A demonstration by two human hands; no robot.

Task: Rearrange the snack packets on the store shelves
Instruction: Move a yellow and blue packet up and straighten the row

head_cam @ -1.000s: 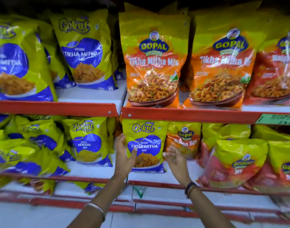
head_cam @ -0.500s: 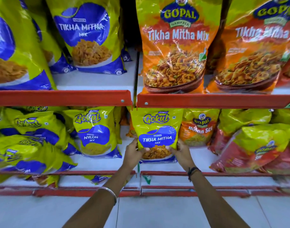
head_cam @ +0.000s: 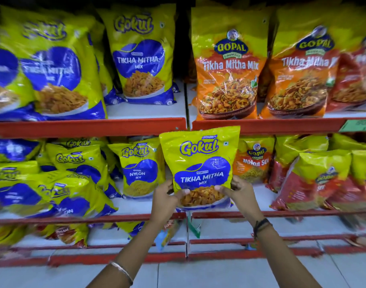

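Two hands hold one Gokul Tikha Mitha packet [head_cam: 200,163] upright in front of the middle shelf [head_cam: 281,214], its top edge overlapping the red lip of the upper shelf [head_cam: 88,126]. The left hand [head_cam: 167,201] grips its lower left corner, thumb on the front; the right hand [head_cam: 239,196] grips the lower right corner the same way. The packet's bottom edge is hidden behind both hands. Just left of it stands a Nylon Sev packet [head_cam: 139,169]; just right, a Gopal Sev packet [head_cam: 253,161] is partly covered by it. Above, a large Gokul bag [head_cam: 140,59] and a Gopal Tikha Mitha bag [head_cam: 228,69] stand side by side. Packets at the far left and right are too blurred to read. The lowest shelf's packets [head_cam: 71,233] are mostly cut off by the shelf above.
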